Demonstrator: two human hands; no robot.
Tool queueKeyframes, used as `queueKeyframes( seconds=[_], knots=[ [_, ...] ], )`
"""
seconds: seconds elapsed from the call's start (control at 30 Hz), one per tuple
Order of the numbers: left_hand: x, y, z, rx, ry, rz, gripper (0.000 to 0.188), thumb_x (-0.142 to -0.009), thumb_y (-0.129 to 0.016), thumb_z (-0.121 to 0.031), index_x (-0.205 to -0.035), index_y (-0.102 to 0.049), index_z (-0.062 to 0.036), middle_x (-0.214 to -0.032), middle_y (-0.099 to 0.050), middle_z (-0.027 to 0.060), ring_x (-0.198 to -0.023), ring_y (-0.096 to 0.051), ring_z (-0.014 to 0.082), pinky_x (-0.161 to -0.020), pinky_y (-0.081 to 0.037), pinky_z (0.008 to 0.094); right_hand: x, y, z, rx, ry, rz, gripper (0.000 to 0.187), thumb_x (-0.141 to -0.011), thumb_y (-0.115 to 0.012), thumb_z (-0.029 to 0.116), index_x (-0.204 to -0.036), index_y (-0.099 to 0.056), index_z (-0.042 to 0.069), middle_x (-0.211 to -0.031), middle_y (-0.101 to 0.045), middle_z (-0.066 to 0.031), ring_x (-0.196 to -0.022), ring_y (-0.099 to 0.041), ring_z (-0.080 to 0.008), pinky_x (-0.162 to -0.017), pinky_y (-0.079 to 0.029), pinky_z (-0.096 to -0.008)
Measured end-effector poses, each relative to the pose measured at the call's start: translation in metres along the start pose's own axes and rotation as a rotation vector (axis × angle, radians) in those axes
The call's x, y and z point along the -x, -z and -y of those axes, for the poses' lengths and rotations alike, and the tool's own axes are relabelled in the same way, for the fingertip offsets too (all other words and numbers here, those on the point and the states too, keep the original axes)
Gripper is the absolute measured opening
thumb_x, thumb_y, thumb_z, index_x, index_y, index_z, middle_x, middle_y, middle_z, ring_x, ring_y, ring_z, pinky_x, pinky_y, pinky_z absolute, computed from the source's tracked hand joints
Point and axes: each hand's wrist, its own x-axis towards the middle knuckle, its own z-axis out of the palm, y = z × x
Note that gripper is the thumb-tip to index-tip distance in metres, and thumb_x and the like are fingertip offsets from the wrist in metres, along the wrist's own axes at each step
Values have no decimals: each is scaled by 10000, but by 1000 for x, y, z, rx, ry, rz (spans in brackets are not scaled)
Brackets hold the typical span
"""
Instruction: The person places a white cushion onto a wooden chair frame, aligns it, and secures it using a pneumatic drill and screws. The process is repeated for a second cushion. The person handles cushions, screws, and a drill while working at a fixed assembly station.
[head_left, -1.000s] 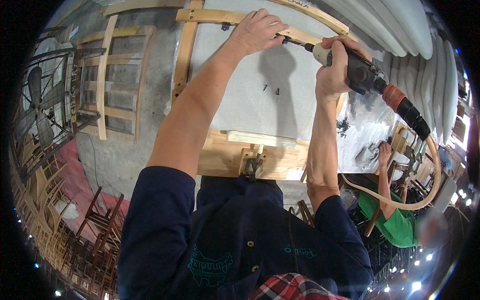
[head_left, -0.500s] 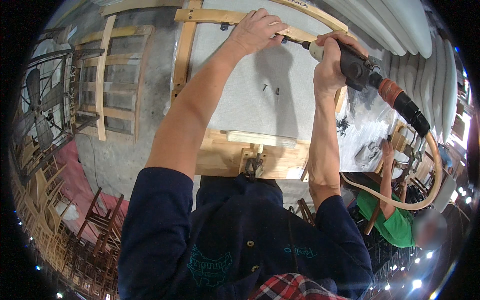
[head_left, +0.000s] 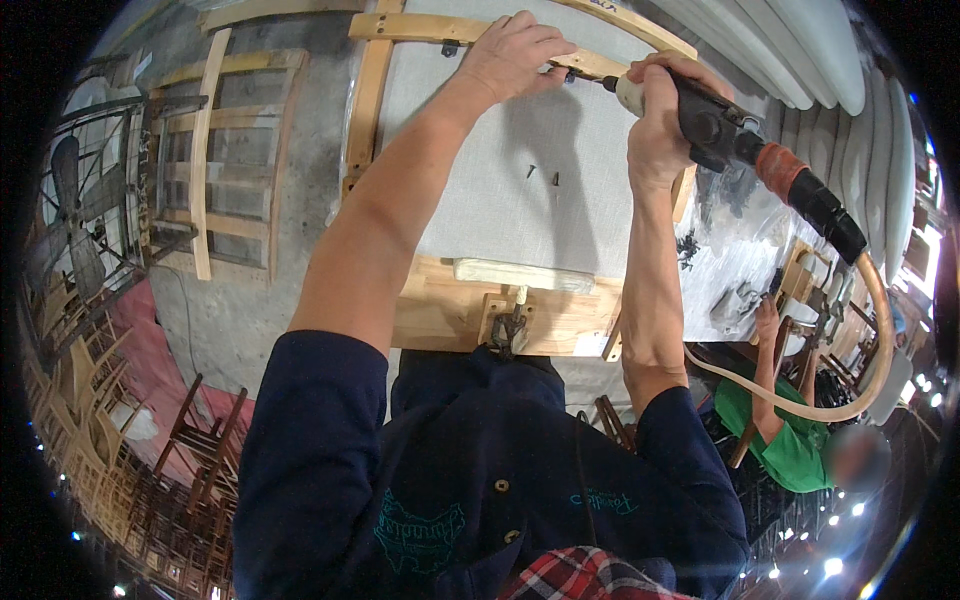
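Observation:
My left hand (head_left: 513, 60) lies over a pale wooden rail (head_left: 418, 29), fingers and thumb closed about a small black bracket (head_left: 570, 75) at its edge. A similar black bracket (head_left: 450, 47) sits farther left on the rail. In my right hand (head_left: 658, 125) is a black air screwdriver (head_left: 708, 125) with a white nose, and its bit points left at the bracket by my fingertips. An orange coupling (head_left: 780, 170) joins it to a tan hose (head_left: 884, 340). Two loose screws (head_left: 531, 171) lie on the light grey fabric panel (head_left: 460, 190) below.
Nearest me, a clamp (head_left: 508, 325) and a pale padded strip (head_left: 522, 276) sit on the wooden bench edge (head_left: 430, 315). Wooden frames (head_left: 215, 150) stand at left; pale cushions (head_left: 845, 150) line the right. At lower right, a person in green (head_left: 770, 435) works beside a table.
The air screwdriver and my right hand have shifted very slightly. My left hand stays at the same bracket. The person in green has moved an arm a little.

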Motion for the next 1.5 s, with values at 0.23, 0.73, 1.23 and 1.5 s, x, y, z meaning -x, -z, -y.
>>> queueKeyframes(
  seconds=[0.23, 0.73, 1.23, 1.5],
  knots=[
    [2, -3, 0, -3, -6, -5, 354, -871, -758, -366, -1213, -727, -280, -1204, -691, -97, -1111, -568, 168, -1042, -491, 343, -4, 14, 13, 180, -29, -53, 243, -911, -654, -23, -1120, -535, 12, -862, -729, -128, -759, -723, -178, -781, -570, -291],
    [1, -1, -2, -50, -18, -15, 360, -877, -725, -388, -1219, -722, -275, -1185, -696, -84, -1088, -578, 162, -1035, -493, 346, 1, 11, 17, 286, 49, 10, 269, -887, -638, -61, -1109, -497, -3, -807, -704, -126, -748, -722, -190, -753, -563, -291],
    [2, -7, 1, -44, -45, -39, 356, -878, -728, -386, -1214, -715, -268, -1173, -698, -74, -1078, -577, 172, -1034, -494, 347, 1, 8, 13, 218, 7, -24, 259, -884, -632, -70, -1097, -503, 1, -811, -711, -127, -754, -721, -190, -779, -568, -305],
    [1, -8, 2, -48, -58, -61, 355, -865, -741, -377, -1201, -725, -264, -1149, -703, -83, -1053, -572, 171, -1033, -497, 341, 2, 8, 11, 218, -4, -67, 177, -862, -664, -28, -1015, -583, 6, -830, -709, -68, -754, -692, -147, -793, -521, -288]
  ],
)
